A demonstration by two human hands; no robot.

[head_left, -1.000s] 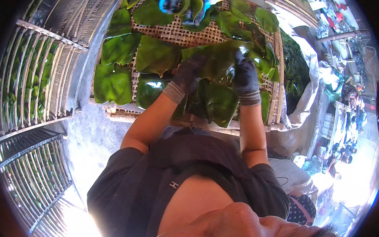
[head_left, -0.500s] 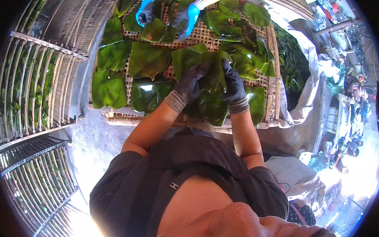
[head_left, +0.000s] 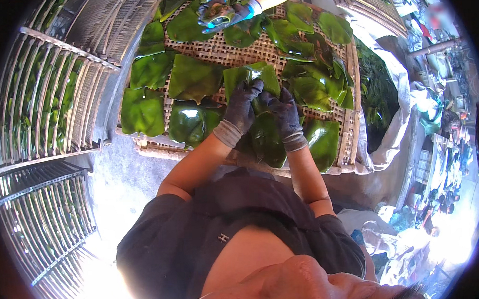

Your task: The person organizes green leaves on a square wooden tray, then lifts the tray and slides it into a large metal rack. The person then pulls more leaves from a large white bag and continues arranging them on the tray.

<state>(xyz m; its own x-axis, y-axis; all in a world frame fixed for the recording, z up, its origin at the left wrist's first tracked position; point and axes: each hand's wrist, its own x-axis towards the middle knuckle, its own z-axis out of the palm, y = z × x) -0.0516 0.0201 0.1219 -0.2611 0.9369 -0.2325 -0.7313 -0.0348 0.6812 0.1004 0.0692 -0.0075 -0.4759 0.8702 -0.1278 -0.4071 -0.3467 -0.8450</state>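
Observation:
A glossy, wet green leaf-like sheet (head_left: 266, 75) lies on a woven bamboo tray (head_left: 231, 54), just beyond my hands. My left hand (head_left: 240, 111), in a dark glove with a grey cuff, pinches the sheet's near left part. Close beside it, my gloved right hand (head_left: 285, 115) has its fingers bent together on the sheet's near right part. Their fingertips are partly hidden by the gloves and folds. Similar green sheets surround my hands, including a broad one (head_left: 196, 77) to the left and a darker one (head_left: 268, 140) under my wrists.
Across the tray, a co-worker's blue-gloved hands (head_left: 227, 15) hold a folded dark green piece. To the right, a white-lined container (head_left: 401, 86) holds a heap of dark green leaves. Slatted bamboo racks (head_left: 42, 103) stand at the left.
My hands have come closer together, the right one moving inward, and the sheet between them is now gathered smaller. The co-worker's hands have come together over a folded piece.

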